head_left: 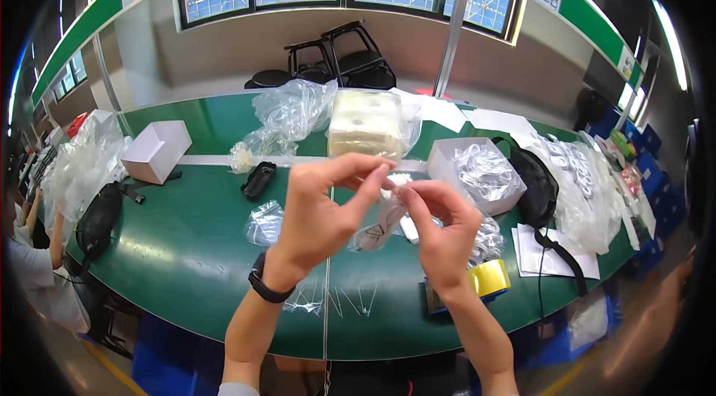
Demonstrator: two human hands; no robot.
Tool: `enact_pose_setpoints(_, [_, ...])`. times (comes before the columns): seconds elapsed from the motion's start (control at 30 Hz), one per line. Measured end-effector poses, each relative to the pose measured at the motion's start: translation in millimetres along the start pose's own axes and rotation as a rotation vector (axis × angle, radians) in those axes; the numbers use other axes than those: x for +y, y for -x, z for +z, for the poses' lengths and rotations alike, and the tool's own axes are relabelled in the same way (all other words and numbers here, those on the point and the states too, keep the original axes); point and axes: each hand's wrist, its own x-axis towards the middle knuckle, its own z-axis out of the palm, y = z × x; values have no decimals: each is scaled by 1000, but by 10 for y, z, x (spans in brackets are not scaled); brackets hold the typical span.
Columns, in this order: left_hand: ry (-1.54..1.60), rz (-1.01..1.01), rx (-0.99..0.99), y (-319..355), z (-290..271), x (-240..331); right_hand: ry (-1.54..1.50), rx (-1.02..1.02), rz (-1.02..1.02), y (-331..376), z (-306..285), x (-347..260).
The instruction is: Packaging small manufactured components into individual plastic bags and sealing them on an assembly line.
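Above the middle of the green table, a small clear plastic bag [375, 233] with a dark printed mark hangs between my hands. My left hand [328, 202], with a black band on its wrist, is closed in a pinch at the bag's upper end. The thumb and fingers of my right hand [445, 228] are pressed together on the bag's edge. Something white shows at the fingertips, partly hidden by them. Below and left of the bag lies a pile of flat clear bags [265, 223]. White twist ties [304, 297] are scattered nearer me.
A white box of coiled white cables [481, 172] stands right, near a yellow-and-blue tape dispenser [488, 279] and black pouch [531, 187]. A wrapped pale stack [365, 124] sits behind my hands. Left are a black case [258, 180] and white box [156, 151]. Another person [41, 269] is far left.
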Motion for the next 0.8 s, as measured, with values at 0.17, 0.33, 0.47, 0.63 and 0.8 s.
enact_pose_setpoints(0.17, [308,-103,-70,31,54,71,-87,69,-37,-20,-185,-36])
enact_pose_setpoints(0.33, [246,-59,-175,45,133,85,-79,50,-34,-10,-348,-108])
enact_pose_setpoints(0.47, [190,-131,-81,83,239,81,-15,-5,-68,14,-457,-138])
enact_pose_setpoints(0.63, [158,-23,-111,115,264,170,-103,-65,-64,90,-617,-178])
enact_pose_setpoints(0.8, [76,121,-319,136,121,386,-132,-175,-164,183,-836,-207])
